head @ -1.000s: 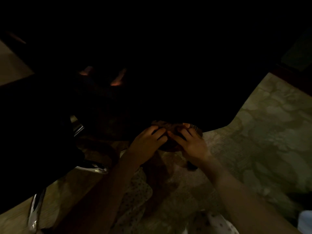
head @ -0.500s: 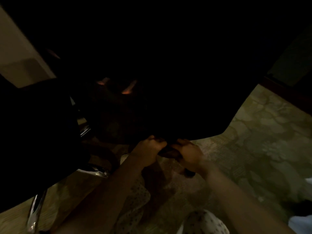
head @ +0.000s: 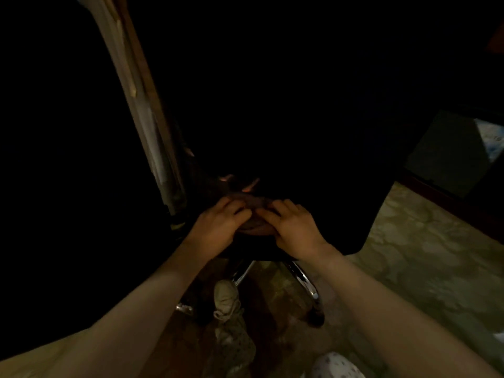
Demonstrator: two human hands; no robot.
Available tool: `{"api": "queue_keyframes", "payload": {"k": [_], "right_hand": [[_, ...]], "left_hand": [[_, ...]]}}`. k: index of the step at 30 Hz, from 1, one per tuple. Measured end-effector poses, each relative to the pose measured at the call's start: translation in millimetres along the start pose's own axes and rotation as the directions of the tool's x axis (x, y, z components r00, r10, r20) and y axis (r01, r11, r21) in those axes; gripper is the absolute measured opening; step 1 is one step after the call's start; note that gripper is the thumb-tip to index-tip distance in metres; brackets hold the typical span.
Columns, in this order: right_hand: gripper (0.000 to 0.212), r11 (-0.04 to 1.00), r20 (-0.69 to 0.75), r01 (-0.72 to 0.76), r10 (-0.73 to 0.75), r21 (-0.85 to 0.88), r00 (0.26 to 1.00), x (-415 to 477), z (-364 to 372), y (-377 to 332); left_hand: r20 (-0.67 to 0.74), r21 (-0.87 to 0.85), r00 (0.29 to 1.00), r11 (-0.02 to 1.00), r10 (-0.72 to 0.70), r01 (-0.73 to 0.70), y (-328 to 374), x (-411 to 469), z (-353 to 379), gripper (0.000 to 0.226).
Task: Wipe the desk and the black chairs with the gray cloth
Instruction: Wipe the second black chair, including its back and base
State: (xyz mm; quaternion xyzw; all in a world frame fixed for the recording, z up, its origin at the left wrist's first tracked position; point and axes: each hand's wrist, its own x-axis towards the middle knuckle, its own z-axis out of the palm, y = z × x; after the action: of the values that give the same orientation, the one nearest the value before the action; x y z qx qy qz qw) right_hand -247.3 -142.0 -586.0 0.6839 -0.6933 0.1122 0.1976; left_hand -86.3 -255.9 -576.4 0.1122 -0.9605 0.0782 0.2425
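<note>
Beyond the fingertips the black chair (head: 300, 118) sinks into darkness, and only its lower right edge can be read. The cloth (head: 253, 203) shows only between and just past the fingers (head: 231, 205). The rest lies under the left hand (head: 218, 227) and right hand (head: 294, 230). Both forearms run off the bottom edge.

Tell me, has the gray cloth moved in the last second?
Yes. Against the near edge of the black chair, the gray cloth has shifted from that edge farther onto the seat.
</note>
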Motion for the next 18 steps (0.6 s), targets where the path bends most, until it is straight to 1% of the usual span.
{"api": "queue_keyframes", "payload": {"k": [1, 2, 3, 4, 6, 7, 8, 10, 12, 15, 18], "right_hand": [[0.072, 0.998, -0.084, 0.023, -0.028, -0.051, 0.996, 8.1, -12.4, -3.8], [0.067, 0.995, -0.188, 0.042, -0.059, -0.094, 0.98, 15.9, -20.2, -3.7], [0.06, 0.989, -0.283, 0.057, -0.093, -0.134, 0.955, 25.1, -28.0, -2.1], [0.053, 0.983, -0.363, 0.063, -0.122, -0.17, 0.924, 34.4, -35.1, -0.1], [0.043, 0.97, -0.459, 0.041, -0.15, -0.238, 0.876, 52.7, -46.6, 3.8], [0.04, 0.961, -0.474, 0.026, -0.16, -0.276, 0.866, 60.5, -48.9, 7.6], [0.042, 0.949, -0.471, 0.016, -0.17, -0.314, 0.866, 66.7, -47.8, 12.0], [0.053, 0.928, -0.429, 0.015, -0.186, -0.373, 0.884, 73.2, -35.1, 21.3], [0.061, 0.914, -0.387, 0.024, -0.195, -0.405, 0.901, 71.1, -19.5, 26.2], [0.066, 0.896, -0.355, 0.032, -0.208, -0.442, 0.911, 63.3, -0.8, 28.4], [0.067, 0.892, -0.313, 0.06, -0.219, -0.447, 0.924, 49.0, 21.6, 27.1]], "left_hand": [[-0.054, 0.011, 0.998, 1.0, 0.013, -0.013, -4.2, 3.0, -13.0, 0.059], [-0.115, 0.04, 0.993, 0.999, 0.026, -0.022, -8.6, 7.2, -21.8, 0.047], [-0.165, 0.072, 0.986, 0.997, 0.026, -0.015, -13.2, 12.7, -31.5, 0.034], [-0.196, 0.093, 0.98, 0.996, 0.02, -0.002, -16.8, 17.9, -41.4, 0.026], [-0.227, 0.097, 0.974, 0.995, -0.001, 0.023, -22.4, 29.5, -57.2, 0.026], [-0.227, 0.099, 0.974, 0.995, -0.01, 0.033, -25.9, 35.9, -60.5, 0.028], [-0.227, 0.112, 0.974, 0.993, -0.013, 0.039, -30.0, 41.7, -60.7, 0.032], [-0.211, 0.134, 0.977, 0.99, -0.02, 0.049, -37.3, 49.2, -51.7, 0.036], [-0.225, 0.137, 0.974, 0.989, -0.024, 0.056, -40.6, 49.2, -34.7, 0.033], [-0.278, 0.155, 0.961, 0.987, 0.004, 0.041, -41.9, 44.3, -12.2, 0.028], [-0.223, 0.144, 0.973, 0.989, 0.053, -0.021, -41.2, 33.2, 9.7, 0.026]]}}
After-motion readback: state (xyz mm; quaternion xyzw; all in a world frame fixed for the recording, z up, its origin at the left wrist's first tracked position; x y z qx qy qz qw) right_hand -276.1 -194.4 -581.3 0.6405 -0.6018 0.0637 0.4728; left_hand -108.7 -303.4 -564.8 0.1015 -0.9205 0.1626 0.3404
